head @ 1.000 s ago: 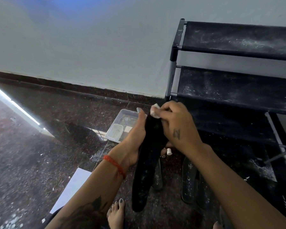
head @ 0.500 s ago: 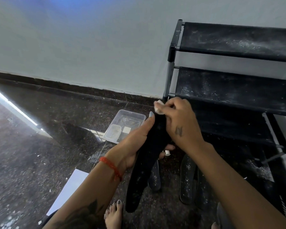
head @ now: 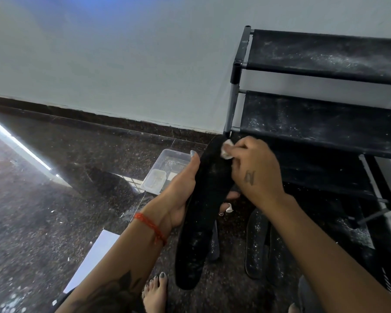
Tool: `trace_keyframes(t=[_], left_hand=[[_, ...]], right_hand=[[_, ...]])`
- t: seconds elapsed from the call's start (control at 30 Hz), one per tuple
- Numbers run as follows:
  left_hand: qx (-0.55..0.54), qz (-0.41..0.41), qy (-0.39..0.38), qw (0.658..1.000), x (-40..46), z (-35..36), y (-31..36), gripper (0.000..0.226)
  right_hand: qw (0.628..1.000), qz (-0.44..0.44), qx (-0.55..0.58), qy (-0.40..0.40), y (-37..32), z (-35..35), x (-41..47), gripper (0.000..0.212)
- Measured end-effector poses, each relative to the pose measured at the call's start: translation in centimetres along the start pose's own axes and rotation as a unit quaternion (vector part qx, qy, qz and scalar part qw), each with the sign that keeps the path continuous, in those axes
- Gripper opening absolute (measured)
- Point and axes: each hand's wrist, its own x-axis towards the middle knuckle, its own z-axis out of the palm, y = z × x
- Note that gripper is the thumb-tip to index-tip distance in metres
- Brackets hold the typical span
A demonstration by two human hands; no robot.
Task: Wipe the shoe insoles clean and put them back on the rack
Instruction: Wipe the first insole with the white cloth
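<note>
Insole (head: pixel 203 213), black and dusted with white specks, is held off the floor in front of the rack (head: pixel 321 123), lengthwise away from the person, its far tip close to the rack's lower left post. The left hand (head: pixel 178 199) cradles it from beneath around the middle, thumb lying straight along the left edge and fingers curled round the underside, their tips showing at the right edge. The right hand (head: pixel 253 172) pinches a small white wipe (head: pixel 226 149) in its curled fingers and presses it on the insole's far end. Over the last second the wipe has travelled further up toward the tip, and the insole has tilted a little to meet it. My guess is the toe end is nearly covered, while the near half, speckled with dust, is left to do. More dusty insoles (head: pixel 257 242) lie on the floor by the rack, so the job looks far from finished. A clear plastic tray (head: pixel 167 170) sits just beyond the left hand.
</note>
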Motion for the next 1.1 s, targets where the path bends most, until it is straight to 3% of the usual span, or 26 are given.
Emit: trace_keyframes(t=[0.1,0.17,0.27,0.43,0.57,0.63,0.73,0.87,1.0,1.1], left_hand=[[-0.006,-0.013,-0.003,1.000,0.1,-0.1,0.0,0.073],[0.001,-0.008,-0.015,1.000,0.0,-0.1,0.0,0.073],[0.019,0.002,-0.004,1.000,0.0,0.0,0.0,0.071],[0.050,0.001,-0.004,0.999,-0.2,0.3,-0.4,0.056],[0.051,-0.009,-0.004,0.999,-0.1,0.3,-0.3,0.057],[0.035,-0.008,0.001,0.999,0.0,0.1,0.0,0.059],[0.022,0.000,-0.004,1.000,-0.1,-0.1,0.1,0.063],[0.005,0.009,-0.005,1.000,0.0,0.1,0.0,0.063],[-0.007,0.007,0.000,1.000,0.1,-0.3,0.0,0.066],[-0.008,0.013,0.008,1.000,0.2,-0.5,0.0,0.061]], right_hand=[[0.994,0.053,0.060,0.076,0.4,-0.5,0.6,0.025],[0.990,-0.010,0.107,0.095,-0.7,-0.4,0.4,0.025],[0.988,-0.110,0.106,0.021,-2.2,0.3,-0.6,0.028],[0.998,-0.018,0.062,0.001,-1.3,-0.2,0.3,0.036],[0.996,0.087,-0.007,-0.024,1.3,-0.7,0.7,0.036],[0.991,0.136,0.016,-0.001,2.2,-1.1,0.7,0.035],[0.989,0.089,0.071,0.099,1.0,-1.2,1.0,0.032],[0.992,-0.059,0.099,0.044,-1.3,0.1,-0.2,0.027],[0.997,0.001,0.082,0.010,-0.1,0.3,0.1,0.029],[0.993,0.077,0.075,0.046,1.3,-0.4,0.7,0.030]])
